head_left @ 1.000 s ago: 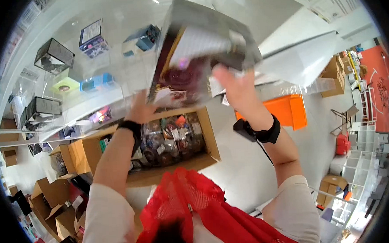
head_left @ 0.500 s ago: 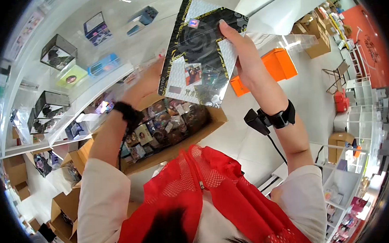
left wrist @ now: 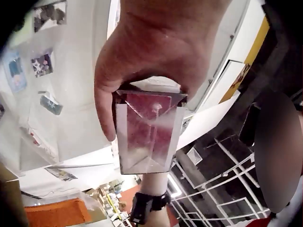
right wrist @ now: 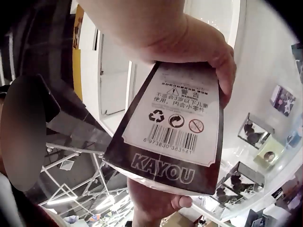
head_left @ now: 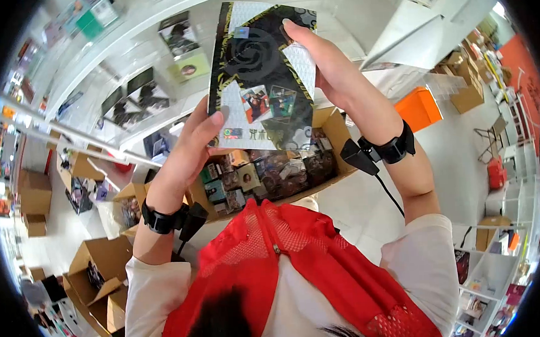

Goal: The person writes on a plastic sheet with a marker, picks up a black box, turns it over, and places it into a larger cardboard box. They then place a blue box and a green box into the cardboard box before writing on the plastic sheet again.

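Note:
A black and white card box (head_left: 259, 66) with yellow trim, printed cards and a dark swirl on its front is held up between both hands. My left hand (head_left: 190, 145) grips its lower left edge, thumb at the front corner. At the upper right edge my right hand (head_left: 331, 60) holds it, thumb on the front face. One narrow side (right wrist: 173, 127) shows a barcode, warning signs and the word KAYOU in the right wrist view. The opposite narrow side (left wrist: 149, 127) looks pinkish and glossy in the left wrist view.
Below the box stands a cardboard carton (head_left: 334, 119) packed with small wrapped goods. Clear display shelves with boxed figures (head_left: 148, 89) rise at the back left. An orange bin (head_left: 421, 109) sits to the right, and an opened carton (head_left: 99, 266) at the lower left.
The box, tilted and blurred a second ago, has turned its printed front toward the head camera and shifted a little left. The left hand's thumb has come round to the front corner.

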The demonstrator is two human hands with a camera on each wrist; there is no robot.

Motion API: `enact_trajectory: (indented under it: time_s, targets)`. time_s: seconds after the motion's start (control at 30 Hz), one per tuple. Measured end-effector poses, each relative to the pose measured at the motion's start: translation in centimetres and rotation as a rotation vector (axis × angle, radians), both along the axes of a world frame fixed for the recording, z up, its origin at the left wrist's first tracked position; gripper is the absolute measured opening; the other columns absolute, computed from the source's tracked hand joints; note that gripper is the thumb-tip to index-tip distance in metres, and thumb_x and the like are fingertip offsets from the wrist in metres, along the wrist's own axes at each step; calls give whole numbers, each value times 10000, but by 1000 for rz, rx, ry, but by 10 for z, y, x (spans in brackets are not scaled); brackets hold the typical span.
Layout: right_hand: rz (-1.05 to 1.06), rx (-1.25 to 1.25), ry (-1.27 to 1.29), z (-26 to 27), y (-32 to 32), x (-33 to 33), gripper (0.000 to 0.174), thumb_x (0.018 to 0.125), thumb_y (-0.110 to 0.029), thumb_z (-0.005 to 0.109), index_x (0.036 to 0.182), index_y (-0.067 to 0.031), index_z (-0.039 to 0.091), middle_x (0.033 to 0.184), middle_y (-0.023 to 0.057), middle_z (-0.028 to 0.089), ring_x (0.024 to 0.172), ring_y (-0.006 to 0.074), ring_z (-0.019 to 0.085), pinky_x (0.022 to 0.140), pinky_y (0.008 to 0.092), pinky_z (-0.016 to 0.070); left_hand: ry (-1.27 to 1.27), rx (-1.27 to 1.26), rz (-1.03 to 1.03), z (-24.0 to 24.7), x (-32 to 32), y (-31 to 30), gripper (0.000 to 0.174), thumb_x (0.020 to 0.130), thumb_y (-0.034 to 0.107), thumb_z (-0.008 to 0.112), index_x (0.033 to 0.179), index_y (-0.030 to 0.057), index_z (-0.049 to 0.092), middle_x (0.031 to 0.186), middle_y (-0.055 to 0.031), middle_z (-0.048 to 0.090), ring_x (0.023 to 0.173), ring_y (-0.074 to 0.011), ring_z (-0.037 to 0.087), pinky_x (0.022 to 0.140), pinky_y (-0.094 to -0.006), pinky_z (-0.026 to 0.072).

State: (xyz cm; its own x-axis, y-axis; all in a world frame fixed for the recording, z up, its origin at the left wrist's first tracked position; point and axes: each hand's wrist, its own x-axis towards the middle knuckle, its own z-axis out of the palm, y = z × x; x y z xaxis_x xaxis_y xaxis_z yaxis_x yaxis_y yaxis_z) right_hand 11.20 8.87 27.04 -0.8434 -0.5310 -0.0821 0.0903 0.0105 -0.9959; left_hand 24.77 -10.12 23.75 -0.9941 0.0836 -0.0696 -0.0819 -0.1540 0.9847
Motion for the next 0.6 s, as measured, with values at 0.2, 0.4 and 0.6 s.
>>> enact_trajectory:
  time_s: [0.2, 0.4, 0.6]
  targets:
    - [217, 6, -15, 0, -23, 70, 985, 761, -495, 609, 1404, -20, 34, 1172, 166, 434, 1042, 241, 413, 819, 351, 388, 58, 393, 184, -2, 50, -23, 513, 913, 373, 405, 1244, -18, 401, 1182, -155, 532, 986, -262, 590, 836, -386, 513]
    - [222, -136, -51, -12, -32, 105, 758, 841, -244, 539, 1419, -40, 94, 1108, 75, 464, 783, 66, 415, 583, 184, 357, 86, 331, 220, -11, 74, -32, 563, 899, 424, 430, 1255, -10, 388, 1160, -132, 543, 997, -220, 583, 805, -360, 514]
    - [327, -293, -39, -35, -27, 96, 792, 837, -210, 578, 1426, -91, 63, 1167, 126, 478, 991, 183, 522, 772, 316, 465, 80, 318, 170, -24, 81, -35, 691, 852, 495, 510, 1339, 52, 300, 1248, -72, 482, 1101, -180, 509, 898, -342, 433]
